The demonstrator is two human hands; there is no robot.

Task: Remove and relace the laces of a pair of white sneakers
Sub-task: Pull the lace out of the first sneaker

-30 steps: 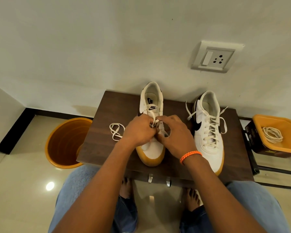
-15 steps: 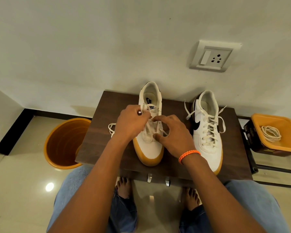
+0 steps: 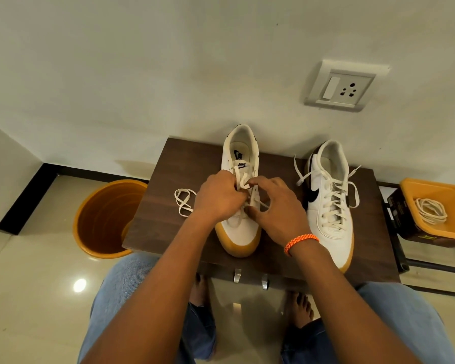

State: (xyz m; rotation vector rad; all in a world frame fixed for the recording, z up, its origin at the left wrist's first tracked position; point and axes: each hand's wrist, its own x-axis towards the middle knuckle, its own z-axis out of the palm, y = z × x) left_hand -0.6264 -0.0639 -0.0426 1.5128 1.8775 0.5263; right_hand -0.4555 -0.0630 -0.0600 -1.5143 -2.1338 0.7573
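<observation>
White sneaker (image 3: 241,227) lies toe toward the person; left hand (image 3: 217,197) and right hand (image 3: 275,208) seemingly pinch its lace (image 3: 243,183).

A white sneaker with a gum sole (image 3: 239,227) is standing on the dark wooden table (image 3: 158,211), toe pointing toward the person, its white lace (image 3: 243,183) partly threaded and bunching at the eyelets, the loose end (image 3: 184,202) coiling on the wood to its left. The second sneaker (image 3: 330,206), white with a black swoosh, is sitting to the right, fully laced, its lace ends splaying out untied.
</observation>
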